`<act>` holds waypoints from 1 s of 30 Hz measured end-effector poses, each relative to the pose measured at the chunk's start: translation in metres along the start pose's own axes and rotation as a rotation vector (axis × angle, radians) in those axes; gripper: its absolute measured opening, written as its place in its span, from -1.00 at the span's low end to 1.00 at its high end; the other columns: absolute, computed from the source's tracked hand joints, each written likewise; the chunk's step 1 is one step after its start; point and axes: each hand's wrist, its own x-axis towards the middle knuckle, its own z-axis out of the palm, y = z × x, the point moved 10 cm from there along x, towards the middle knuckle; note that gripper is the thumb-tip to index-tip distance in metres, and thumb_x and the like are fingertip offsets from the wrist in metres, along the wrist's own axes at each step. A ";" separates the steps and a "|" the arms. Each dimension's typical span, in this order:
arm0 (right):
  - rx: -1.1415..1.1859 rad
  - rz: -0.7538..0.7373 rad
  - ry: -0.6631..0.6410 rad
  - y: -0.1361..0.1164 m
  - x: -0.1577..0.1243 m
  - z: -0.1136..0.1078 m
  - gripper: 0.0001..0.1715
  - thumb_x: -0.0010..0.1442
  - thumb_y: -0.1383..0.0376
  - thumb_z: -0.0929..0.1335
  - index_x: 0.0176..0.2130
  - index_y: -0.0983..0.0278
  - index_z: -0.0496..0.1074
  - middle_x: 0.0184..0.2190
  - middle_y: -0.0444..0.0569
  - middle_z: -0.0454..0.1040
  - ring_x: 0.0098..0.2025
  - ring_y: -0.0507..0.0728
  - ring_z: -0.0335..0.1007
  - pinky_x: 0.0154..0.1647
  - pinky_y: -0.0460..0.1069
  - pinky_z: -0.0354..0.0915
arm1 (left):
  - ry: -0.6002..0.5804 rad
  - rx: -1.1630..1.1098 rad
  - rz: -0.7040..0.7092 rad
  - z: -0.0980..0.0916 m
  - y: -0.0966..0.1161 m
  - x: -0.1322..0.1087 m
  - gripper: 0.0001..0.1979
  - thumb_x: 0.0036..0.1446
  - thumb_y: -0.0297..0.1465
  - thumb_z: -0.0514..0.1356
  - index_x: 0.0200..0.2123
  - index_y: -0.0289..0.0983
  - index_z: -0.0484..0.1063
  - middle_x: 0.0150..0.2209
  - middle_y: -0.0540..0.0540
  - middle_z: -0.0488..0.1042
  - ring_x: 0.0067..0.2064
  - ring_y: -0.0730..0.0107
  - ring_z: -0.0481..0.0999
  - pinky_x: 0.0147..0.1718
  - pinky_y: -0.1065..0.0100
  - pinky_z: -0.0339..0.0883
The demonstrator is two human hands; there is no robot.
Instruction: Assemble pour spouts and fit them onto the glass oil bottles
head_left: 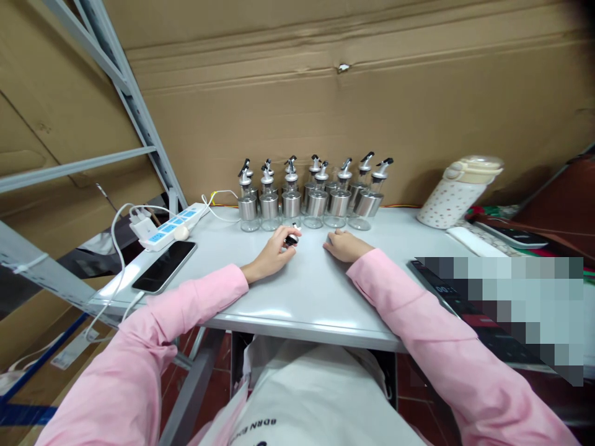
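Note:
My left hand (274, 254) is closed around a small black and silver pourer spout (291, 240), pinched between thumb and fingers just above the table. Part of the spout is hidden by the fingers. My right hand (349, 246) rests on the table to the right, fingers curled in, and no object shows in it. Behind both hands stand several glass oil bottles with steel sleeves, among them a front bottle (291, 204) near my left hand and a bottle (338, 204) just beyond my right. Each visible bottle top carries a similar pourer with a black flap.
On the grey table (288, 303), a phone (165, 266) lies at the left by a white power strip (176, 226) with cables. A dotted tumbler (453, 195) stands at the right, near a dark flat device (432, 279). Cardboard (325, 118) lines the back; a metal shelf frame (134, 111) rises left.

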 end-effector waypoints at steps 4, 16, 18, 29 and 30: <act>-0.013 -0.025 -0.035 -0.005 -0.004 -0.002 -0.60 0.23 0.32 0.17 -0.01 0.39 0.39 -0.09 0.30 0.44 -0.04 0.26 0.40 -0.05 0.07 0.24 | -0.015 0.021 -0.031 0.000 -0.001 0.000 -0.71 -0.05 -0.59 -0.03 -0.21 -0.28 0.27 -0.26 -0.05 0.32 -0.24 0.40 0.34 -0.24 0.39 0.22; 0.073 0.087 0.080 0.009 -0.007 -0.032 -0.58 0.00 0.55 0.24 -0.19 0.37 0.54 -0.17 0.17 0.54 -0.08 0.24 0.43 -0.10 0.01 0.26 | -0.043 -0.029 -0.092 0.007 -0.015 0.000 -0.67 -0.01 -0.57 -0.07 -0.12 -0.26 0.11 -0.16 -0.09 0.30 -0.14 0.39 0.32 -0.06 0.32 0.17; 0.102 0.091 0.091 0.008 -0.007 -0.034 -0.62 -0.01 0.55 0.25 -0.26 0.35 0.55 -0.23 0.11 0.56 -0.11 0.22 0.44 -0.12 -0.01 0.26 | -0.050 -0.016 -0.093 0.007 -0.017 0.000 -0.66 -0.01 -0.58 -0.06 -0.11 -0.26 0.11 -0.13 -0.10 0.29 -0.10 0.38 0.31 -0.03 0.32 0.16; 1.022 -0.074 -0.044 -0.031 -0.019 -0.044 -0.93 -0.08 0.45 0.31 -0.48 0.32 0.39 -0.64 -0.17 0.38 -0.57 -0.03 0.31 -0.44 -0.11 0.27 | -0.034 0.058 -0.190 0.003 -0.015 -0.002 -0.66 0.14 -0.31 0.07 -0.03 -0.28 0.15 -0.21 -0.03 0.27 -0.37 0.48 0.27 -0.32 0.42 0.19; 1.087 -0.136 -0.116 -0.041 -0.022 -0.043 -0.93 -0.11 0.44 0.31 -0.49 0.32 0.38 -0.65 -0.19 0.37 -0.58 -0.05 0.29 -0.44 -0.11 0.27 | -0.028 0.062 -0.180 0.003 -0.014 -0.002 -0.68 0.15 -0.31 0.06 -0.03 -0.28 0.16 -0.22 -0.03 0.27 -0.34 0.47 0.28 -0.29 0.41 0.19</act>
